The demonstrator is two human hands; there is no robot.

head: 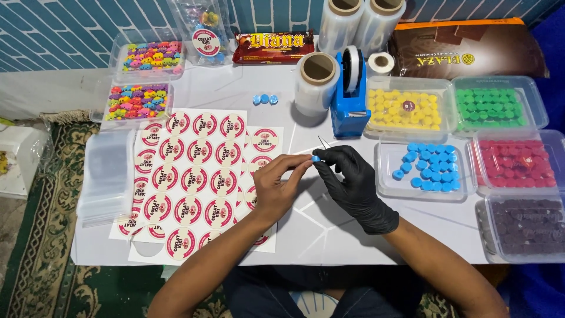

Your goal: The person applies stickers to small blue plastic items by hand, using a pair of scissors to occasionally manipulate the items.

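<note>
My left hand (278, 184) is bare and my right hand (352, 182) wears a black glove. Both meet over the middle of the white table (306, 229), pinching one small blue candy piece (316, 158) between their fingertips. A thin strip of clear film or tape (323, 141) sticks up from the gloved fingers. Right of the hands, a clear tray (391, 185) holds several more blue pieces. Three loose blue pieces (265, 99) lie farther back on the table.
Round pink-and-white sticker sheets (188, 176) and a stack of clear bags (106, 174) lie at left. A blue tape dispenser (348, 106) and film rolls (316, 82) stand behind. Trays of yellow (406, 110), green (493, 107), red (518, 164) and dark purple (524, 227) pieces fill the right side.
</note>
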